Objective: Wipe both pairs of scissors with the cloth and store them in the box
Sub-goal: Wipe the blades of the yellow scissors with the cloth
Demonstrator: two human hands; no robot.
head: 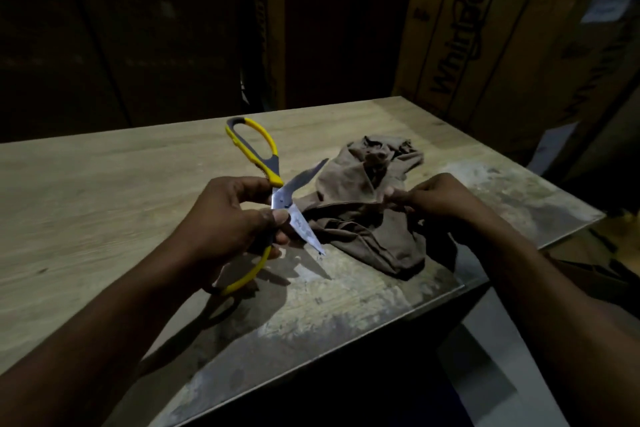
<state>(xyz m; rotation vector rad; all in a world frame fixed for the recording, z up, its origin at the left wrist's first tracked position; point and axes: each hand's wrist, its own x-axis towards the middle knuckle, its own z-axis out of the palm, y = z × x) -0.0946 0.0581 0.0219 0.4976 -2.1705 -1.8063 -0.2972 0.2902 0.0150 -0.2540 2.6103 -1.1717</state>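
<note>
My left hand (pixel 225 218) grips a pair of scissors (pixel 273 180) with yellow and grey handles near the pivot, above the wooden table (pixel 104 191). The blades are spread apart: one points up and right, the other down and right, its tip near the tabletop. One handle loop sticks up beyond my fingers, the other hangs below my palm. A crumpled brown cloth (pixel 360 215) lies on the table just right of the blades. My right hand (pixel 429 198) pinches an edge of that cloth. Only one pair of scissors is in view, and no storage box shows.
Large cardboard cartons (pixel 485 28) stand behind the table at the right. The table's right corner (pixel 599 215) and front edge lie close to my right arm. The table's surface is stained and worn near the front. The room behind is dark.
</note>
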